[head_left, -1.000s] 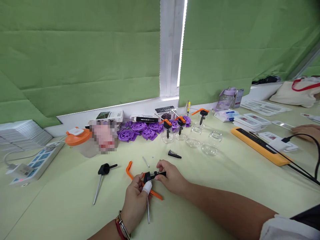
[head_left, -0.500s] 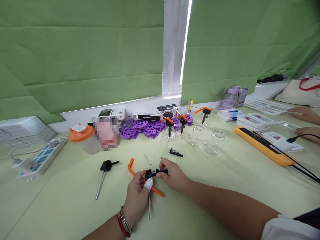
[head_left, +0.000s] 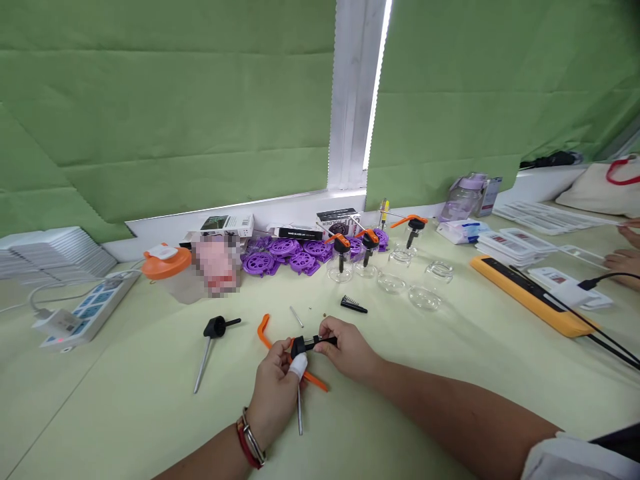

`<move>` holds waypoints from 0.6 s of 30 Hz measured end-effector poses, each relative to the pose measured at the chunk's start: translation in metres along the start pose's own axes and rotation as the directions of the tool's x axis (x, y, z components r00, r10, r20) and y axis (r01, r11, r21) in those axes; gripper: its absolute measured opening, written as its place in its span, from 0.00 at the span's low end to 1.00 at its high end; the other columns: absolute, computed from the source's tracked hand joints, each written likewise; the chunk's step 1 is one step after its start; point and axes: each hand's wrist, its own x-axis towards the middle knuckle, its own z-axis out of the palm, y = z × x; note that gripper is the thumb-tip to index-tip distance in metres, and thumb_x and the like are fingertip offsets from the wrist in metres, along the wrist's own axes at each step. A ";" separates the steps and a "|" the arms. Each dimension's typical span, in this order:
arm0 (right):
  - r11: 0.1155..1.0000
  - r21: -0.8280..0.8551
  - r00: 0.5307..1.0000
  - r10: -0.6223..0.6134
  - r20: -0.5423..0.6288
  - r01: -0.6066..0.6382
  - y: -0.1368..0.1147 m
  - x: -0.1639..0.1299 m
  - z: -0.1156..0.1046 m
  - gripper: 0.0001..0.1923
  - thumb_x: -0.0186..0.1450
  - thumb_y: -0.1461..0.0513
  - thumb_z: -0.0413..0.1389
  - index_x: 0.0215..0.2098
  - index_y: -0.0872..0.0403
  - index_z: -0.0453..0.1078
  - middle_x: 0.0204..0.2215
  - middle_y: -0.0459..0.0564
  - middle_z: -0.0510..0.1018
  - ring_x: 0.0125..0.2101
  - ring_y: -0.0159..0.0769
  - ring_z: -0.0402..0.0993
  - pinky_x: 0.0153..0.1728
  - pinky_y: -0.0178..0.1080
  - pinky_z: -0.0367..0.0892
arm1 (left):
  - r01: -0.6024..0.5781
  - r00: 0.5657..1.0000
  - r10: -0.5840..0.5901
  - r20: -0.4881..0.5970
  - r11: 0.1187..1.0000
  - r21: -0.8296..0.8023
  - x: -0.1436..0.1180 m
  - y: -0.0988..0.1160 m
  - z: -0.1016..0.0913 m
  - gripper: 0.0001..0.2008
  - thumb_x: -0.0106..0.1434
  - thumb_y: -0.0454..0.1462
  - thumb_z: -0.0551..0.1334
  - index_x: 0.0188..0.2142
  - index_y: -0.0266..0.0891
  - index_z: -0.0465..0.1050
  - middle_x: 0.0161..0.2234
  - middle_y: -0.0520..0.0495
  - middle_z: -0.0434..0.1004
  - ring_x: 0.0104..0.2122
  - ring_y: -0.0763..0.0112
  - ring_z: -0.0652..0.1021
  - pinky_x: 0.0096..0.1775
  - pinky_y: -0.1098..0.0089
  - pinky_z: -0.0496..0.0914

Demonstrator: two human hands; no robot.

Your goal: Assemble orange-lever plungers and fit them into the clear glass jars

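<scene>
My left hand (head_left: 278,381), with a white wrap on its thumb, is closed around a black plastic head (head_left: 299,347) with a metal rod (head_left: 300,412) pointing down toward me. My right hand (head_left: 347,348) pinches the black stem (head_left: 326,341) at the right of that head; a bit of shiny metal shows between the hands. Partly hidden under my left hand, an orange curved handle (head_left: 263,330) lies on the table. A similar black head with a rod (head_left: 216,327) rests to the left. Just beyond my hands are a thin metal pin (head_left: 297,317) and a black bit holder (head_left: 353,305).
Clear glass or plastic jars (head_left: 424,297), some topped with black-and-orange heads, stand at the back. Purple discs (head_left: 260,263) are piled behind. A white power strip (head_left: 95,310) is left, an orange-yellow power strip (head_left: 530,293) right. Another person's hands (head_left: 623,260) appear far right.
The view has shifted slightly, while my hands keep nearly the same hold on the black part. The other person's hands have moved farther right.
</scene>
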 end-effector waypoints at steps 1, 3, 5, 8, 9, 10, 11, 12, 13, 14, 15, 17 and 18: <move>1.000 0.000 1.000 0.001 0.002 -0.001 0.000 0.000 0.000 0.05 0.56 0.63 0.56 0.30 0.53 0.62 0.26 0.43 0.68 0.27 0.31 0.62 0.27 0.33 0.57 | 0.000 1.000 0.000 -0.007 1.000 -0.004 0.000 0.000 0.000 0.19 0.55 0.46 0.63 0.42 0.38 0.68 0.26 0.52 0.69 0.31 0.67 0.72 0.32 0.69 0.66; 1.000 0.001 1.000 -0.002 -0.001 0.002 0.000 0.000 0.000 0.05 0.56 0.63 0.56 0.30 0.53 0.63 0.26 0.43 0.69 0.28 0.31 0.62 0.28 0.33 0.57 | 0.008 1.000 -0.008 -0.017 1.000 -0.002 -0.001 0.001 0.000 0.19 0.55 0.46 0.63 0.42 0.38 0.68 0.27 0.51 0.70 0.30 0.68 0.72 0.31 0.70 0.66; 1.000 -0.007 1.000 -0.001 -0.001 0.001 0.001 0.000 0.000 0.06 0.56 0.63 0.56 0.31 0.53 0.62 0.26 0.43 0.69 0.27 0.31 0.62 0.28 0.33 0.57 | 0.025 1.000 -0.025 -0.010 1.000 0.001 -0.001 0.000 0.000 0.19 0.55 0.46 0.62 0.43 0.39 0.68 0.30 0.50 0.71 0.30 0.69 0.72 0.30 0.70 0.66; 1.000 -0.011 1.000 0.005 0.000 -0.005 0.001 0.000 0.000 0.06 0.56 0.63 0.56 0.31 0.53 0.62 0.26 0.43 0.68 0.26 0.30 0.61 0.27 0.33 0.56 | 0.027 1.000 -0.027 0.002 1.000 0.004 -0.001 -0.001 0.000 0.18 0.57 0.46 0.61 0.43 0.39 0.67 0.32 0.49 0.72 0.29 0.70 0.72 0.28 0.71 0.65; 1.000 -0.005 1.000 0.001 -0.001 -0.001 0.001 0.000 0.000 0.06 0.57 0.63 0.56 0.32 0.53 0.62 0.26 0.43 0.68 0.27 0.31 0.62 0.27 0.33 0.56 | 0.023 1.000 -0.023 -0.001 1.000 0.007 -0.001 -0.002 0.000 0.18 0.57 0.46 0.61 0.43 0.39 0.67 0.32 0.48 0.72 0.28 0.70 0.72 0.28 0.71 0.65; 1.000 0.000 1.000 -0.004 -0.001 0.004 0.001 0.000 0.000 0.06 0.57 0.63 0.56 0.32 0.53 0.62 0.27 0.44 0.69 0.27 0.31 0.62 0.27 0.33 0.57 | 0.020 1.000 -0.020 -0.006 1.000 0.011 -0.001 -0.002 0.000 0.18 0.57 0.46 0.61 0.43 0.38 0.68 0.32 0.48 0.72 0.28 0.70 0.72 0.27 0.72 0.65; 1.000 0.000 1.000 -0.006 -0.003 0.006 0.001 0.000 0.000 0.06 0.57 0.63 0.55 0.32 0.53 0.62 0.27 0.44 0.69 0.28 0.31 0.63 0.28 0.33 0.57 | 0.017 1.000 -0.016 -0.011 1.000 0.016 -0.001 -0.002 0.000 0.19 0.57 0.46 0.61 0.43 0.38 0.68 0.31 0.48 0.72 0.28 0.70 0.72 0.27 0.72 0.65; 1.000 -0.001 1.000 -0.005 -0.005 0.005 0.001 0.000 0.000 0.06 0.56 0.63 0.55 0.32 0.53 0.62 0.27 0.44 0.69 0.28 0.31 0.63 0.28 0.33 0.57 | 0.015 1.000 -0.014 -0.014 1.000 0.019 -0.001 -0.002 0.000 0.19 0.56 0.46 0.61 0.43 0.38 0.68 0.31 0.48 0.72 0.28 0.70 0.72 0.27 0.72 0.65; 1.000 -0.001 1.000 -0.006 -0.010 0.006 0.001 0.000 0.000 0.06 0.56 0.63 0.56 0.32 0.53 0.62 0.28 0.44 0.69 0.28 0.32 0.63 0.28 0.34 0.57 | 0.014 1.000 -0.014 -0.017 1.000 0.021 -0.001 -0.002 0.000 0.19 0.56 0.47 0.61 0.43 0.38 0.68 0.31 0.48 0.72 0.28 0.70 0.72 0.27 0.72 0.65; 1.000 0.001 1.000 -0.007 -0.013 0.007 0.001 0.000 0.000 0.07 0.56 0.63 0.56 0.32 0.53 0.62 0.28 0.44 0.69 0.29 0.32 0.63 0.29 0.34 0.57 | 0.017 1.000 -0.016 -0.018 1.000 0.021 -0.001 -0.002 0.000 0.19 0.56 0.47 0.61 0.43 0.38 0.68 0.31 0.48 0.72 0.27 0.70 0.72 0.27 0.72 0.65; 1.000 0.000 1.000 -0.006 -0.012 0.006 0.001 0.000 0.000 0.07 0.56 0.63 0.56 0.32 0.53 0.62 0.28 0.44 0.69 0.28 0.32 0.63 0.29 0.34 0.57 | 0.021 1.000 -0.021 -0.020 1.000 0.021 -0.001 -0.001 0.000 0.19 0.56 0.47 0.62 0.43 0.38 0.68 0.30 0.49 0.72 0.27 0.71 0.71 0.26 0.72 0.64; 1.000 -0.005 1.000 0.008 -0.002 -0.008 0.002 0.000 0.000 0.06 0.56 0.63 0.56 0.31 0.53 0.62 0.27 0.44 0.69 0.27 0.31 0.62 0.28 0.33 0.57 | 0.034 0.999 -0.033 -0.023 0.999 0.017 -0.001 0.000 0.001 0.20 0.55 0.47 0.62 0.43 0.38 0.68 0.30 0.50 0.71 0.25 0.72 0.70 0.25 0.72 0.64; 1.000 -0.010 1.000 0.019 -0.003 -0.019 0.002 0.000 0.000 0.07 0.56 0.62 0.56 0.31 0.53 0.61 0.27 0.43 0.68 0.27 0.31 0.62 0.27 0.33 0.56 | 0.040 0.999 -0.040 -0.023 0.999 0.015 -0.001 0.000 0.001 0.20 0.55 0.48 0.62 0.43 0.39 0.68 0.29 0.50 0.71 0.25 0.72 0.70 0.25 0.72 0.64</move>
